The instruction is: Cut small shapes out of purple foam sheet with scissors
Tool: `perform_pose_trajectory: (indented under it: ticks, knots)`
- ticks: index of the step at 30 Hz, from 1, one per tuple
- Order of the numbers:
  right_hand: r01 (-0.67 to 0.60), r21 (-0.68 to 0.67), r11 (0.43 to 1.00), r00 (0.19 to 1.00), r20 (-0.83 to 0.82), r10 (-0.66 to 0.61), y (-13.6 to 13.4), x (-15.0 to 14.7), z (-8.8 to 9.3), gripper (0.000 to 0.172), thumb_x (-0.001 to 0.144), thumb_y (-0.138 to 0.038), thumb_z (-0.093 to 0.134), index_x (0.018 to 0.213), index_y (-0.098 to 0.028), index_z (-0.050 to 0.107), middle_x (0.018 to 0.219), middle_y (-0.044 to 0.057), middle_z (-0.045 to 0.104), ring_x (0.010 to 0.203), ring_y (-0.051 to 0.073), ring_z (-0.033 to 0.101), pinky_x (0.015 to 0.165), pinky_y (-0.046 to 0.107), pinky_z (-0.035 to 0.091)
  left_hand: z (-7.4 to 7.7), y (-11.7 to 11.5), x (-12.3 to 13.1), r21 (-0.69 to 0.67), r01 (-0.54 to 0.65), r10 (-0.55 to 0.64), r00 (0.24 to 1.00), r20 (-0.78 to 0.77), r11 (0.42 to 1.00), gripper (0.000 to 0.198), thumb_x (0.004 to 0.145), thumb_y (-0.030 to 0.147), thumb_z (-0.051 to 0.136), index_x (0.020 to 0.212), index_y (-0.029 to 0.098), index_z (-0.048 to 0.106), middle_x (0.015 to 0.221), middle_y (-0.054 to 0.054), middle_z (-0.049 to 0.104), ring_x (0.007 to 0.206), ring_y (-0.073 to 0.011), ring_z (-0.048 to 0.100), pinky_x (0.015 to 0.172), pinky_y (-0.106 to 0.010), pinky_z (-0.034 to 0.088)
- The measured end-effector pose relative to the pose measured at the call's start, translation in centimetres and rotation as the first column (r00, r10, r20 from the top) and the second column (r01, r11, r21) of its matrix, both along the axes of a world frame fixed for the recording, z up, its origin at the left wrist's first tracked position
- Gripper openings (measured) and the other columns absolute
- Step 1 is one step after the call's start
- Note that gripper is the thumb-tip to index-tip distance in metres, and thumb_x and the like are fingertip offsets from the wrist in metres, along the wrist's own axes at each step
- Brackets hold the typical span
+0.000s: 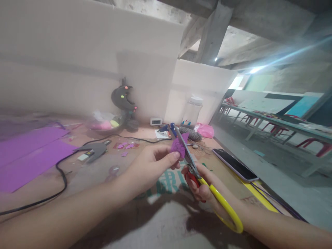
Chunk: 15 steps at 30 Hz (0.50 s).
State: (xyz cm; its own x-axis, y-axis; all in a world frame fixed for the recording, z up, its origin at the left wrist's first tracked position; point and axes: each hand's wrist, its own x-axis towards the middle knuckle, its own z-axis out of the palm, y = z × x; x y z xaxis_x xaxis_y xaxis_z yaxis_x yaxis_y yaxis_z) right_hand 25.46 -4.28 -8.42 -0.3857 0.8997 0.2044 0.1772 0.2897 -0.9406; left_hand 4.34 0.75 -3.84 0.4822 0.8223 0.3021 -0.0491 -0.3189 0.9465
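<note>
Between the thumb and fingers of my left hand (162,159) is a small purple sheet piece (178,147) with a drawn outline on it. My right hand (199,186) grips a pair of scissors (192,166) with yellow and red handles. The scissor blades are parted and point up and away, lying at the right edge of the purple piece. Several small cut purple shapes (124,154) lie on the cardboard-covered table beyond my left wrist. Part of the red handle is hidden by my right fingers.
Large purple sheets (33,159) and a black cable (63,176) are at left. A dark crescent ornament (124,100), clear jar (192,110), small digital display (156,121), grey yarn (192,134) and pink bag (204,130) stand behind. A phone (234,164) lies at right.
</note>
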Motion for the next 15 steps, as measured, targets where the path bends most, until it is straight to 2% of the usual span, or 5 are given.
perform_pose_trajectory:
  ticks: [7, 15]
  knots:
    - [0.001, -0.006, 1.000, 1.000, 0.007, -0.001, -0.18, 0.11, 0.02, 0.067, 0.085, -0.079, 0.054, 0.115, -0.020, 0.054, 0.076, -0.003, 0.041, 0.057, 0.010, 0.028, 0.047, 0.022, 0.027, -0.20, 0.15, -0.04, -0.005, 0.006, -0.006, 1.000, 0.003, 1.000, 0.022, 0.087, 0.037, 0.060, 0.076, 0.019, 0.068, 0.070, 0.000, 0.065, 0.070, -0.0169, 0.062, 0.071, -0.029, 0.051]
    - [0.015, 0.000, 1.000, 1.000, 0.007, -0.015, -0.17, 0.31, -0.38, 0.067, 0.085, -0.079, 0.054, 0.115, -0.020, 0.055, 0.075, -0.003, 0.042, 0.055, 0.009, 0.028, 0.046, 0.022, 0.025, -0.14, 0.19, -0.10, 0.029, -0.052, 0.052, 0.998, -0.019, 0.998, 0.024, 0.090, 0.038, 0.057, 0.079, 0.020, 0.069, 0.071, -0.001, 0.066, 0.071, -0.0178, 0.063, 0.070, -0.030, 0.052]
